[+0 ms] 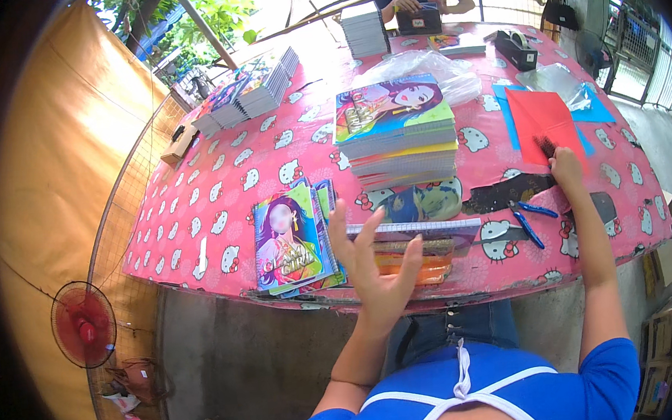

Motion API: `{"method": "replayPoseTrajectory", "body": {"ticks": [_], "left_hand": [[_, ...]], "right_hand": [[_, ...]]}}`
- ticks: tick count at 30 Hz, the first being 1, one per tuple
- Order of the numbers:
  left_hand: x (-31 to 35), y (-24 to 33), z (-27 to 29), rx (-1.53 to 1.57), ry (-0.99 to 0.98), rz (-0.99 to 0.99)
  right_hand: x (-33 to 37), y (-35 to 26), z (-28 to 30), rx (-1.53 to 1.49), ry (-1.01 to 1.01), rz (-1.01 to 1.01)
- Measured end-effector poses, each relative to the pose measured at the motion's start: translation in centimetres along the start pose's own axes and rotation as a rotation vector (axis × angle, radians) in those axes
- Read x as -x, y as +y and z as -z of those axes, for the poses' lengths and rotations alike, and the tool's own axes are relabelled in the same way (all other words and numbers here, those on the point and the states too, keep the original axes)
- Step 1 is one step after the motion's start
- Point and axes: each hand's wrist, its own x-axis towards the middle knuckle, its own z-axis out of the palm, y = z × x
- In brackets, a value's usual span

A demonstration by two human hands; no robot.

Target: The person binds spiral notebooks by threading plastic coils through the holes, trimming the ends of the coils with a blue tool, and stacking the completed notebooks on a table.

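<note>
Half done, seemingly, with notebooks (403, 156) stacked and pages (463, 231) waiting by the splayed, empty left hand (379, 279) (right hand (566, 166) clutching something dark (545, 147), blurred).

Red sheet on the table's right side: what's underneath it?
Blue sheet material shows past the left and right edges of the red sheet. The middle is covered, so whether the blue is one piece or several can't be seen.

From the wearer's head we look down and forward, close above the table (169, 229), through a wide fisheye.
</note>
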Motion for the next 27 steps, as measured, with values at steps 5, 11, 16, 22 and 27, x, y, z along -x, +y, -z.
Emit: {"method": "replayPoseTrajectory", "body": {"ticks": [5, 11, 16, 22, 27], "left_hand": [[-0.7, 2.0, -0.9, -0.239, -0.081, -0.177], [0.1, 0.3, -2.8, -0.541, -0.509, -0.244], [-0.9, 0.6, -3.3, -0.225, -0.362, -0.192], [-0.9, 0.5, -3.4, -0.123, -0.211, -0.177], [-0.8, 0.5, -3.4, -0.082, -0.252, -0.158]], "right_hand": [[0.6, -1.9, 1.3, 0.113, -0.108, -0.011], [0.4, -2.9, 3.7, 0.001, 0.021, 0.040], [2.4, -5.7, 4.5, -0.168, 0.278, 0.345], [11.1, -17.1, 14.3, -0.809, -0.047, 0.518], [14.9, -20.5, 16.2, -1.057, -0.125, 0.431]]}}
